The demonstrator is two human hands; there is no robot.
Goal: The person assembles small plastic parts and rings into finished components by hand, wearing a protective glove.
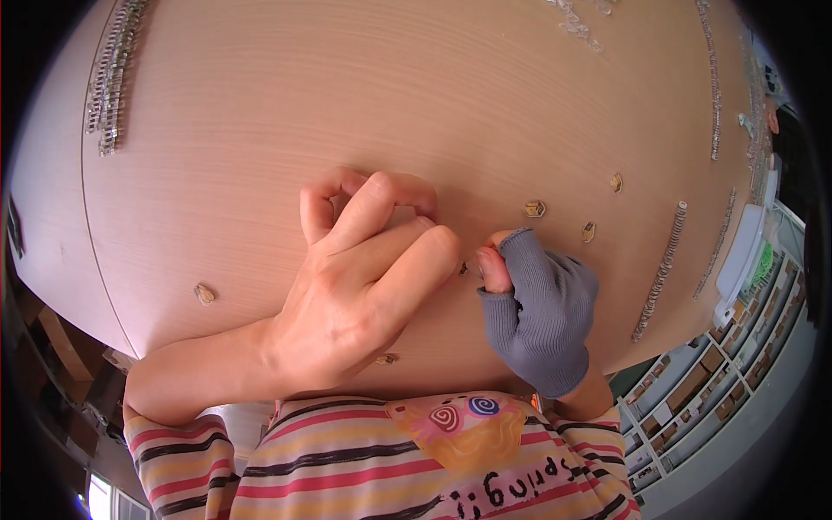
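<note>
My left hand point(355, 273) is bare and bent over the table, its fingers curled. The tips of its index finger and thumb are hidden behind the hand, close to my right thumb. My right hand point(548, 303) wears a grey glove with the fingertips uncovered. Its thumb and index finger are pinched together at a tiny dark and clear piece point(465, 268) between the two hands, too small to make out. Beyond the right hand lie small gold-coloured, roughly hexagonal pieces point(535, 208), apart from each other. Another small piece point(386, 358) lies below the left wrist.
A similar small piece point(204, 295) lies left of my forearm. Long rows of small shiny parts stand at the far left point(113, 78) and on the right point(660, 270). Clear bits point(579, 26) lie at the far edge. White shelving point(711, 373) with boxes stands beyond the table's right edge.
</note>
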